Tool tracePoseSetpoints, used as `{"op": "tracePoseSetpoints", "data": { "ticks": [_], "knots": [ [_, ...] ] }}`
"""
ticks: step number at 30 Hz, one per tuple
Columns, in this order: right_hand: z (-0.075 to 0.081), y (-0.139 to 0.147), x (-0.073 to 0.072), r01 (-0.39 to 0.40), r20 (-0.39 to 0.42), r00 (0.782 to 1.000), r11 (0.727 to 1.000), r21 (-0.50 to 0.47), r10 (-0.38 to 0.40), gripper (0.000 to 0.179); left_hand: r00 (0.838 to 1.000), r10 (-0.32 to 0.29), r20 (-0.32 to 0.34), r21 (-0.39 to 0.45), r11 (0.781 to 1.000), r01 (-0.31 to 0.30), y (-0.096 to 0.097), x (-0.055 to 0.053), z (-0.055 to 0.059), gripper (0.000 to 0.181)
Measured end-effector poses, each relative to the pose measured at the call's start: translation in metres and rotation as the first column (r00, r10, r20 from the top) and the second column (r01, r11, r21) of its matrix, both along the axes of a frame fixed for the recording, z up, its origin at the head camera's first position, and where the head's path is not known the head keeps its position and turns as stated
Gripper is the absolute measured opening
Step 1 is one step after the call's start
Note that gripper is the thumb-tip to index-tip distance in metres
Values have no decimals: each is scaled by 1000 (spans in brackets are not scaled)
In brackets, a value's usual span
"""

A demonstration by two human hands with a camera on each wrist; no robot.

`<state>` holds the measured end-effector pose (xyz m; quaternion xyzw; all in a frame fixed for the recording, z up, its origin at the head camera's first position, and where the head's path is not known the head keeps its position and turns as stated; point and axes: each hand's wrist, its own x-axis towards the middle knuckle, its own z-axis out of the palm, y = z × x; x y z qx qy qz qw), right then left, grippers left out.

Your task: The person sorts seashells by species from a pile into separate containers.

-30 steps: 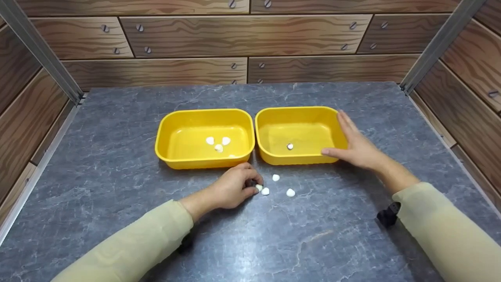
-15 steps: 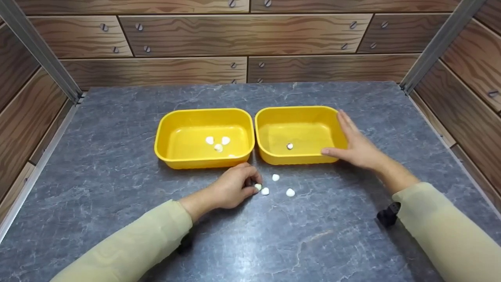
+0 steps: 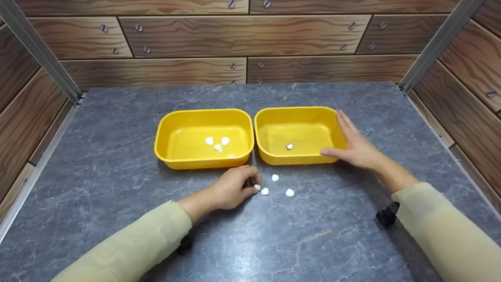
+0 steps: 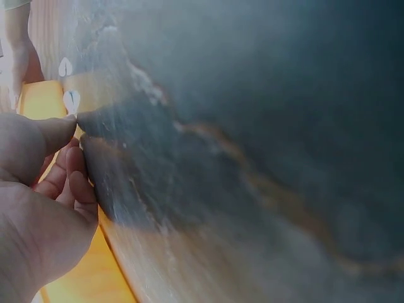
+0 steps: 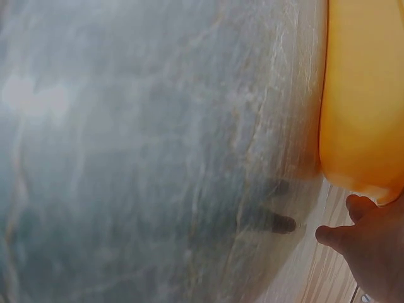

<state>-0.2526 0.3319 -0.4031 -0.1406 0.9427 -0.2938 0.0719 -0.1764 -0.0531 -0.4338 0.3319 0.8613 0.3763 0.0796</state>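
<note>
**Trainee:** State the condition of the left hand (image 3: pixel 234 190).

**Instructor:** Fingers curled, thumb and index fingertip brought together on a small, rounded, off-white piece (image 3: pixel 257 187). The pinch suits an object this small: a full-palm grasp would likely cover it. Whether the piece is clear of the counter or resting on it cannot be determined (the left wrist view hides it behind the thumb).

**Trainee:** And the right hand (image 3: pixel 360 150)?

**Instructor:** Spread wide, fingers extended along the outer end of the rectangular, round-cornered, yellow plastic-looking right tray (image 3: pixel 301 135), thumb laid at its near rim. It holds no piece. The placement probably steadies the tray.

**Trainee:** What lies nearest the pinch?

**Instructor:** One small, smooth white piece (image 3: pixel 265 191) just beside the thumb tip. Two more loose pieces, a white one near the trays (image 3: pixel 275 178) and a white one farther right (image 3: pixel 289 192), lie apart from it. All three sit in front of the trays, presumably for short reach.

**Trainee:** Contents of the trays?

**Instructor:** The right tray contains one small, dark-and-white, rounded piece (image 3: pixel 289 146). The matching yellow left tray (image 3: pixel 191 137) contains a cluster of white pieces (image 3: pixel 209 140), one partly hidden by the near wall. The division may follow colour.

**Trainee:** Support and surroundings?

**Instructor:** A grey, marble-patterned counter (image 3: pixel 101 149), bounded by brown wood-patterned panels (image 3: pixel 242 35).
</note>
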Motion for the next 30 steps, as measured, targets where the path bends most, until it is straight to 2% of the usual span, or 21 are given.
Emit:
{"op": "tracePoseSetpoints", "data": {
  "ticks": [8, 13, 18, 22, 26, 30],
  "knots": [
    [0, -1, 0, 0, 10, 1000, 1000, -2, 0, 123, 1000, -6, 21, -5, 1000, 6, 0, 1, 4, 8],
    [0, 0, 1, -1, 4, 1000, 1000, -4, 1, 123, 999, -19, 28, -17, 1000, 20, 3, 4, 16, 9],
    [0, 1, 1, -4, -7, 1000, 1000, -2, 4, 123, 997, -71, 21, 28, 997, 70, 9, 6, 35, 10],
    [0, -1, 0, -15, -12, 1000, 1000, -5, 15, 122, 996, -91, 18, 60, 994, 90, 15, 2, 55, 12],
    [1, -1, -1, -13, -7, 1000, 1000, -5, 13, 122, 996, -89, 19, 86, 992, 87, 23, -10, 77, 12],
    [2, -1, -2, -10, -4, 1000, 1000, 1, 10, 122, 998, -60, 24, 110, 992, 57, 32, -26, 94, 14]
  ]
}}
